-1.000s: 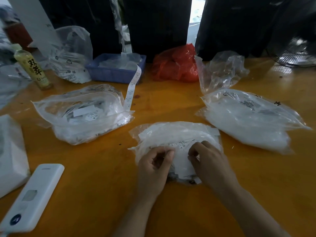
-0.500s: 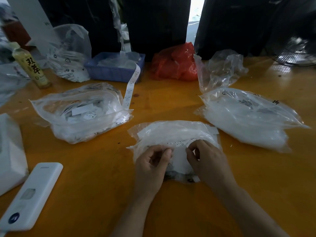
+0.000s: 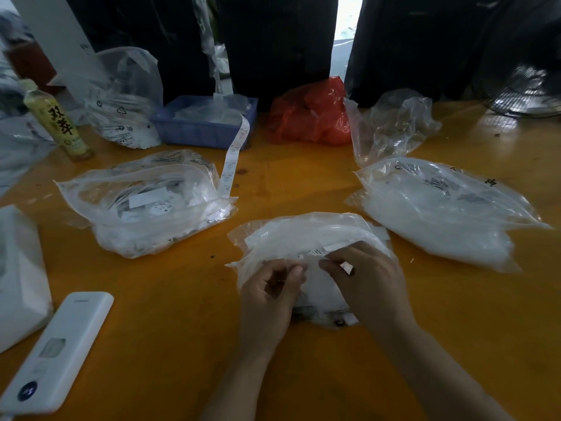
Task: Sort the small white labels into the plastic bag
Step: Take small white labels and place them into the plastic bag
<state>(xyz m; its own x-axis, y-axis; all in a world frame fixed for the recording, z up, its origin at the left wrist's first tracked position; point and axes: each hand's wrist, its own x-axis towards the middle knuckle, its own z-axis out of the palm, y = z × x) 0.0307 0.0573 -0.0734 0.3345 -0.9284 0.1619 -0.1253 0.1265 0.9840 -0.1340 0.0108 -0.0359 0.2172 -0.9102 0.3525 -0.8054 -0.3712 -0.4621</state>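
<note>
Head view: on an orange bench (image 3: 182,299), a clear plastic bag (image 3: 303,235) of white labels is lying nearest the person. The left hand (image 3: 270,296) is pinching the bag's film, its grip closed. The right hand (image 3: 370,281) is pinching a small white label (image 3: 347,266) over the bag.

Both forearms are bare to the frame's lower edge, with no sleeves showing. The left hand (image 3: 268,294) and right hand (image 3: 372,281) wear no gloves, rings or watch.
</note>
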